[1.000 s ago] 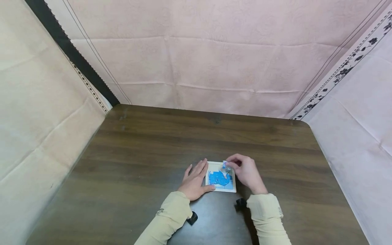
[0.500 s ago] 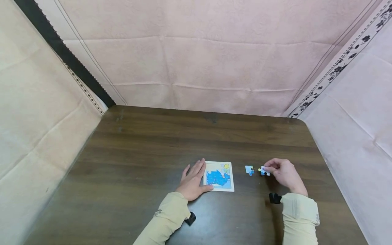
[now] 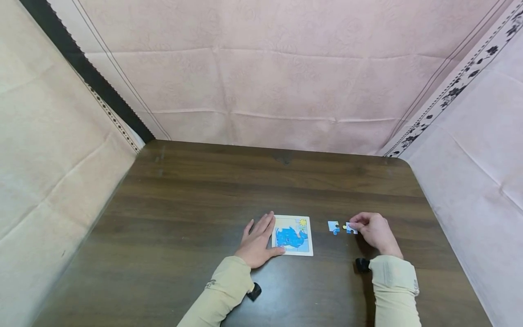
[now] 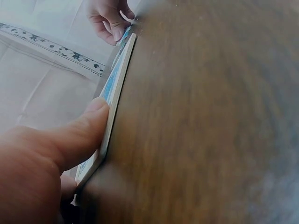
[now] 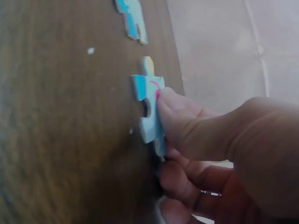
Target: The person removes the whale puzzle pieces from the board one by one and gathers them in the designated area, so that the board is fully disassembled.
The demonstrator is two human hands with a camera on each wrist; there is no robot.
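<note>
My left hand (image 3: 255,245) lies flat at the left side of a small framed jigsaw puzzle (image 3: 311,247), fingers extended along its edge. In the left wrist view its thumb (image 4: 86,133) presses on the frame's near rim. The puzzle shows a blue whale, with a yellow sun in the upper right corner. To the right of the puzzle, my right hand (image 3: 376,231) pinches a puzzle piece (image 5: 152,100) between thumb and fingers, low over the table. That piece is light blue with a pink mark and a yellowish tab. Another puzzle piece (image 3: 333,226) lies between it and the frame.
Everything rests on a dark wooden table (image 3: 204,190). Pale cloth (image 3: 265,91) hangs behind the far edge and along both sides. A black wrist-worn device (image 3: 254,292) sits at the left cuff, and a similar black device (image 3: 362,265) at the right cuff.
My right hand has moved right, from the puzzle's upper right corner to beside the loose piece, then slightly back left with its pinched piece. The sun corner is uncovered. My left hand stays put.
</note>
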